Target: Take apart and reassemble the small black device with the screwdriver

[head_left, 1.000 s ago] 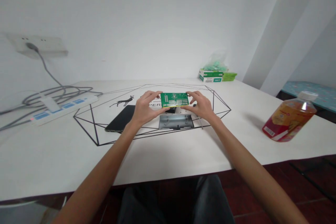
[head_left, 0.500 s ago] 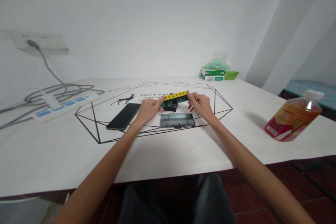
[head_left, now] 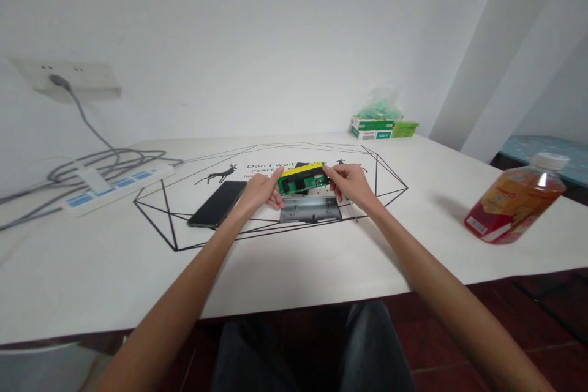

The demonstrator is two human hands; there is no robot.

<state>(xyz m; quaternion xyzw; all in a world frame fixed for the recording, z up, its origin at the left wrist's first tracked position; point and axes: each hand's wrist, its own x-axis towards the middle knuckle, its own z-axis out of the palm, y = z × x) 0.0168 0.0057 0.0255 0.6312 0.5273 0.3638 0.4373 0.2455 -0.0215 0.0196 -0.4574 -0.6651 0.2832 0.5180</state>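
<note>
Between both hands I hold a green circuit board [head_left: 305,181] with a yellow strip along its upper edge, raised over the table. My left hand [head_left: 263,191] grips its left end, thumb on top. The right end is pinched in my right hand [head_left: 348,182]. Just below the board lies a grey metal casing [head_left: 310,211], its hollow side up. Behind the board a dark flat piece [head_left: 301,166] is mostly hidden. A thin rod-like tool [head_left: 353,212] lies beside the casing, under my right hand.
Left of my hands lies a black phone [head_left: 217,204]. A power strip [head_left: 120,188] with coiled cables [head_left: 98,162] is at the far left. An orange drink bottle [head_left: 515,201] stands at right. Green-and-white boxes [head_left: 373,128] and a plastic bag [head_left: 382,107] sit at the back.
The board has been tilted so that its green face with components turns more towards me. Both hands still hold its ends, and the casing stays where it was.
</note>
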